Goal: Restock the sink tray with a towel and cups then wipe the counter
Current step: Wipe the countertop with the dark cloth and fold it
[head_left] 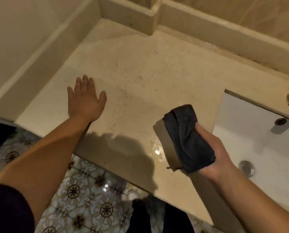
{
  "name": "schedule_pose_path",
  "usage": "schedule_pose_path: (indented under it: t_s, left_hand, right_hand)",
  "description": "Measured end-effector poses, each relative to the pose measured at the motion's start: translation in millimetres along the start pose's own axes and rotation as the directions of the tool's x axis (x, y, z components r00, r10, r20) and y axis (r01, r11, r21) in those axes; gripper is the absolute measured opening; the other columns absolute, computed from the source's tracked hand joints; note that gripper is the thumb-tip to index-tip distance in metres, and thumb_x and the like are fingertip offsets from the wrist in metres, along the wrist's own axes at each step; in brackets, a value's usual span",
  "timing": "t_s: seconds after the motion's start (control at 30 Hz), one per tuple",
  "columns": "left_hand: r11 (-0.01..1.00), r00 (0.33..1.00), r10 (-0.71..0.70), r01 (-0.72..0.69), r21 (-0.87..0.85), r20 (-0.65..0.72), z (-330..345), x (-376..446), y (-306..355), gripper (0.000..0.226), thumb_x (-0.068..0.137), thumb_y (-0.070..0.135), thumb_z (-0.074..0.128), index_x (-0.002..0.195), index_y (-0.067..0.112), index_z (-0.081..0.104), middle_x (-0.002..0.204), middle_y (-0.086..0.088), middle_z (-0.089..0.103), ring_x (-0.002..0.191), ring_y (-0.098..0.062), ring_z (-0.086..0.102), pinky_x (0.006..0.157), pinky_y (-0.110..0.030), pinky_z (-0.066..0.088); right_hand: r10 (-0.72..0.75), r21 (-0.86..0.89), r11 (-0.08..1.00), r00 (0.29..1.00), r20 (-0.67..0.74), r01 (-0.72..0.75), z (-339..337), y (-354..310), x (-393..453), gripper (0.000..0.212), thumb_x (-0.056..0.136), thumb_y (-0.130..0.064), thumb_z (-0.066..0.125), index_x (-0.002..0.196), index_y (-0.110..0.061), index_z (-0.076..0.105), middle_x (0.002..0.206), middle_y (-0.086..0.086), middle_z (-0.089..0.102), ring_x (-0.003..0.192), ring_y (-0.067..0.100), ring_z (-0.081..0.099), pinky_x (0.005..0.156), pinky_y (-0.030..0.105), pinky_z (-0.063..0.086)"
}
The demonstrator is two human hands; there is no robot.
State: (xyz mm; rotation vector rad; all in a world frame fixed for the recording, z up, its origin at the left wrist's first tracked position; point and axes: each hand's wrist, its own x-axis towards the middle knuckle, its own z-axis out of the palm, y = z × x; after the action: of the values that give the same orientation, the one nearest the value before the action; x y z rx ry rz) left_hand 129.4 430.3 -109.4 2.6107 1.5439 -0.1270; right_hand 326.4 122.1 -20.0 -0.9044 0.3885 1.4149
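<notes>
Head view shows the left hand (85, 100) flat with straight fingers on the worktop (140, 68), while the right hand (209, 153) grips a dark cloth (185, 137) at lower right.

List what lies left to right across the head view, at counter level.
Left hand flat on the counter → wet patch → dark cloth in the right hand → sink with its drain.
</notes>
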Motion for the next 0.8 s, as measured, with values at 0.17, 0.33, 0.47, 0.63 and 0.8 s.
schedule_pose_path:
  t_s: [0.17, 0.33, 0.47, 0.63, 0.8]
  left_hand:
    - [0.998, 0.998, -0.058, 0.058, 0.018, 0.003, 2, 4, 2, 0.079, 0.094, 0.059, 0.010, 0.157, 0.011, 0.011, 0.167, -0.007, 0.005, 0.152, -0.025, 0.000, 0.121, -0.052, 0.005]
    - [0.996, 0.997, -0.083, 0.082, 0.028, 0.000, 3, 8, 2, 0.076, 0.094, 0.058, 0.015, 0.157, 0.015, 0.010, 0.167, -0.004, 0.004, 0.152, -0.022, 0.001, 0.122, -0.049, 0.004]
    - [0.996, 0.997, -0.082, 0.082, 0.019, 0.000, 3, 10, 2, 0.076, 0.093, 0.055, 0.018, 0.156, 0.014, 0.011, 0.167, -0.005, 0.005, 0.152, -0.022, 0.002, 0.121, -0.050, 0.004]
    - [0.997, 0.998, -0.063, 0.063, 0.042, -0.002, 4, 9, 2, 0.075, 0.094, 0.056, 0.016, 0.156, 0.014, 0.010, 0.167, -0.007, 0.005, 0.152, -0.025, 0.003, 0.121, -0.050, 0.005]
    - [0.997, 0.998, -0.070, 0.070, 0.013, -0.006, 1, 4, 5, 0.075, 0.094, 0.055, 0.016, 0.157, 0.014, 0.010, 0.167, -0.006, 0.004, 0.153, -0.023, 0.000, 0.122, -0.051, 0.003]
  right_hand:
    - [-0.604, -0.608, 0.592, 0.791, 0.100, 0.529, 36, -128, 71, 0.032, 0.096, -0.020, 0.047, 0.124, -0.015, 0.062, 0.123, 0.012, 0.066, 0.116, 0.026, 0.061, 0.104, 0.047, 0.045]
    - [-0.692, -0.919, -0.246, 0.607, 0.390, 0.309, 53, -198, 178, 0.039, 0.100, -0.026, 0.040, 0.136, -0.023, 0.054, 0.130, 0.001, 0.061, 0.118, 0.018, 0.054, 0.099, 0.029, 0.037]
    - [-0.490, -0.738, -0.651, 0.644, 0.587, 0.177, 45, -208, 232, 0.045, 0.104, -0.019, 0.038, 0.146, -0.004, 0.038, 0.153, 0.017, 0.037, 0.141, 0.033, 0.032, 0.114, 0.039, 0.023]
    - [-0.373, -0.631, -0.744, 0.647, 0.666, 0.220, 42, -165, 202, 0.049, 0.095, -0.017, 0.048, 0.138, 0.005, 0.045, 0.148, 0.026, 0.040, 0.134, 0.043, 0.040, 0.110, 0.048, 0.031]
    - [-0.074, -0.431, -0.716, 0.554, 0.829, 0.549, 15, -23, 124, 0.042, 0.084, -0.001, 0.062, 0.125, 0.009, 0.058, 0.134, 0.031, 0.052, 0.124, 0.044, 0.051, 0.104, 0.057, 0.039]
